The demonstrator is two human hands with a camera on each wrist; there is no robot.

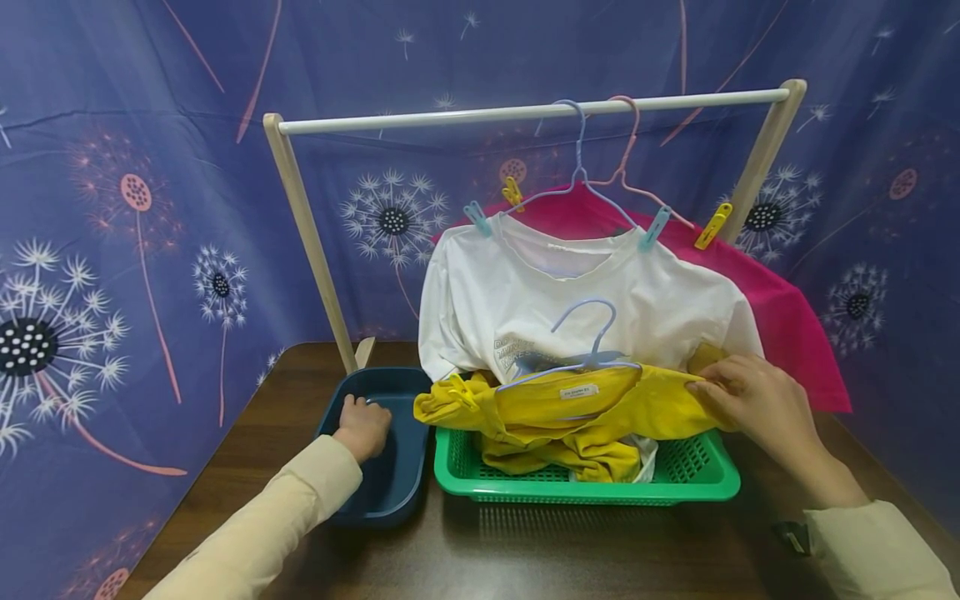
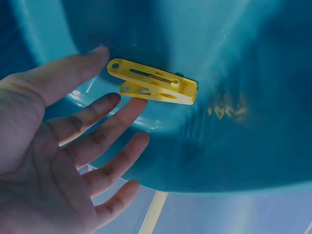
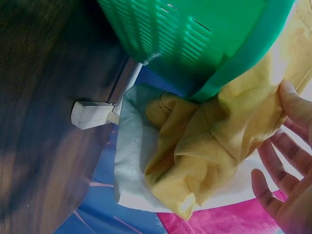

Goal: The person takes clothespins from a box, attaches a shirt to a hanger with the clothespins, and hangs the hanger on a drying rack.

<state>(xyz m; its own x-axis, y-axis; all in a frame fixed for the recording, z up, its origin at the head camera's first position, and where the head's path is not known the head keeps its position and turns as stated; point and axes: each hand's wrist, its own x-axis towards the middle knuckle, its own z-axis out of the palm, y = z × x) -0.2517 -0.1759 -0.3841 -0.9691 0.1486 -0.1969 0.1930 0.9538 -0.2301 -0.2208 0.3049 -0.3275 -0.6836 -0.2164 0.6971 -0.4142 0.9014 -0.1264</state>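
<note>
Inside the dark blue basin (image 1: 411, 492), my left hand (image 1: 363, 429) reaches down. The left wrist view shows a yellow clothespin (image 2: 156, 83) there, with the thumb and fingertips right at its handle end and the fingers loosely spread. My right hand (image 1: 761, 404) pinches the shoulder of a yellow shirt (image 1: 667, 404) between thumb and fingers. A light purple hanger (image 1: 600, 333) sits in that shirt's neck opening, its hook standing up. Another yellow clothespin (image 1: 461, 392) is on the shirt's left shoulder. The shirt's lower part bunches in the green basket (image 1: 585, 492).
Behind, a rack with a white bar (image 1: 450, 117) carries a white T-shirt (image 1: 465, 283) and a magenta garment (image 1: 795, 325) on hangers, held by blue and yellow clothespins. White cloth (image 1: 647, 458) shows in the basket. A small dark object (image 1: 792, 537) lies beside the right sleeve.
</note>
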